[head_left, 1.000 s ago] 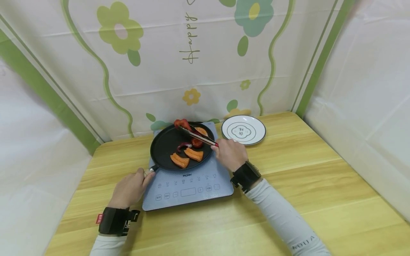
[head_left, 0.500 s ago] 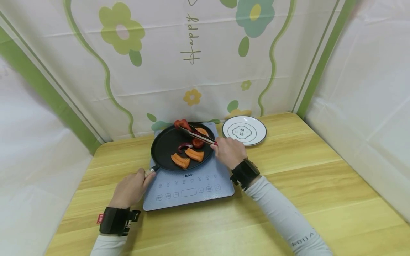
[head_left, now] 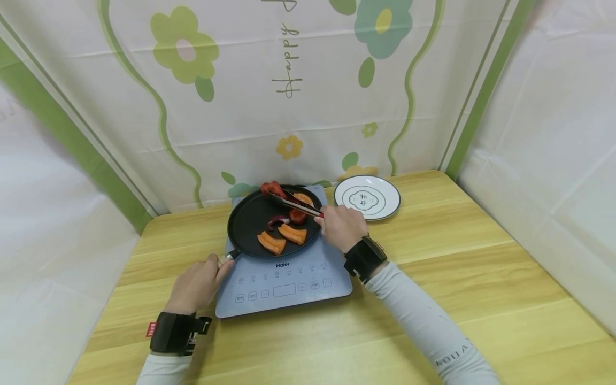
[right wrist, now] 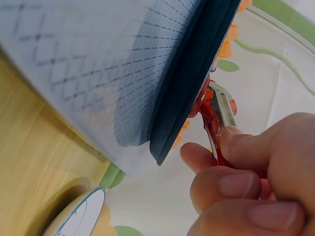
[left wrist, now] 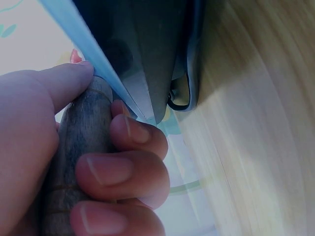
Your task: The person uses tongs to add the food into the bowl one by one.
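Note:
My left hand [head_left: 193, 286] grips the handle [left wrist: 88, 125] of a round black frying pan [head_left: 250, 224]. In the left wrist view the fingers wrap that grey-brown, wood-like handle and the thumb lies along it. My right hand [head_left: 344, 227] holds a pair of metal tongs [head_left: 302, 207] with red on the grip, reaching over the pan from the right. Their tips are at a glossy red food piece [head_left: 272, 188] by the pan's far edge. Also in the pan are two orange slices [head_left: 292, 233] in front, a curled dark red piece [head_left: 277, 221], a round red piece [head_left: 297, 216] and another orange piece [head_left: 303, 198].
Under the pan sits a light blue induction cooker [head_left: 284, 278] with its control panel facing me. A white plate [head_left: 383, 193] with dark rings stands at the back right of the wooden table [head_left: 457, 240]. A flower-printed cloth [head_left: 240, 107] hangs behind.
The tongs' tips and the red piece have sunk slightly toward the pan, and my right hand has shifted a little left. My left hand keeps its grip on the handle.

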The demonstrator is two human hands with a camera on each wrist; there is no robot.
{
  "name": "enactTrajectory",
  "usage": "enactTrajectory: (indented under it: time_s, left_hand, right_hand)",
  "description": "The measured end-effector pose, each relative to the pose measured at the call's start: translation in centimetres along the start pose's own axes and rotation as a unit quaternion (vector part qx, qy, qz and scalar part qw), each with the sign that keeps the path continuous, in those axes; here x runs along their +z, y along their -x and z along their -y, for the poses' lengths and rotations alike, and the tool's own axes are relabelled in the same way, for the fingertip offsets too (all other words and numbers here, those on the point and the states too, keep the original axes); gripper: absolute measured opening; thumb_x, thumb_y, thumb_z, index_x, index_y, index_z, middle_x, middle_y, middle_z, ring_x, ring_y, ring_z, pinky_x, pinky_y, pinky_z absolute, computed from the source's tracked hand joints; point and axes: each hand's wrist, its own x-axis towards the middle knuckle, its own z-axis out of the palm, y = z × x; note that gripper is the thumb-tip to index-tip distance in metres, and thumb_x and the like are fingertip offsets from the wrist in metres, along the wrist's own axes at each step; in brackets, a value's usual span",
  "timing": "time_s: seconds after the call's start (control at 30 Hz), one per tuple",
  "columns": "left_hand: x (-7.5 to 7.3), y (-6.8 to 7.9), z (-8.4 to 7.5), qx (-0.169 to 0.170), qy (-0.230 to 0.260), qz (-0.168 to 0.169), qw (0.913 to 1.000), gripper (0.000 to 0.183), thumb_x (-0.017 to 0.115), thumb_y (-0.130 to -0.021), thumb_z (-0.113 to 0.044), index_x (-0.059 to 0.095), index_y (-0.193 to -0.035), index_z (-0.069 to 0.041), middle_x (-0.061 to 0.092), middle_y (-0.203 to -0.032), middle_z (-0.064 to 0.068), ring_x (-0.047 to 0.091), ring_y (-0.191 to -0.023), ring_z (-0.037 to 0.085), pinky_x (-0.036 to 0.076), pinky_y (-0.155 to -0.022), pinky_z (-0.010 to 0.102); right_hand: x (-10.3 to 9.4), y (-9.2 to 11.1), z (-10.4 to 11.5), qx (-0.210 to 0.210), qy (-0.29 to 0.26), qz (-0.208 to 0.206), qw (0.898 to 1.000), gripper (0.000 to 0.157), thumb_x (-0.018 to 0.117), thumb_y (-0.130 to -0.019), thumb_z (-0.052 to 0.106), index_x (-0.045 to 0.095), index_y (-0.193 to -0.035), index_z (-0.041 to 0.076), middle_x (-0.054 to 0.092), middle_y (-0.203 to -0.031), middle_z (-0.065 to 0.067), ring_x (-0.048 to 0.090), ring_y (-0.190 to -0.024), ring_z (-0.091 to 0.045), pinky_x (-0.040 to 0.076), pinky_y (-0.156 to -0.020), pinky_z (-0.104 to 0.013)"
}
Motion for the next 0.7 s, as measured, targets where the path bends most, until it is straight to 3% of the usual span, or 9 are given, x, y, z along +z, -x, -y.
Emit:
enactTrajectory:
  time_s: [0.7]
  left_hand:
    - [0.25, -0.01, 0.21, 0.001, 0.001, -0.003, 1.0, 0.049, 0.032, -0.102, -0.052, 0.046, -0.092, -0.006, 0.04, -0.065, 0.003, 0.042, -0.054, 0.017, 0.032, -0.049, 0.032]
  right_hand:
    - [0.48, -0.66, 0.46, -0.001, 0.016, 0.002, 1.0, 0.034, 0.054, -0.095, 0.043, 0.053, -0.073, 0.017, 0.05, -0.062, 0.0, 0.048, -0.053, -0.017, 0.037, -0.047, -0.036]
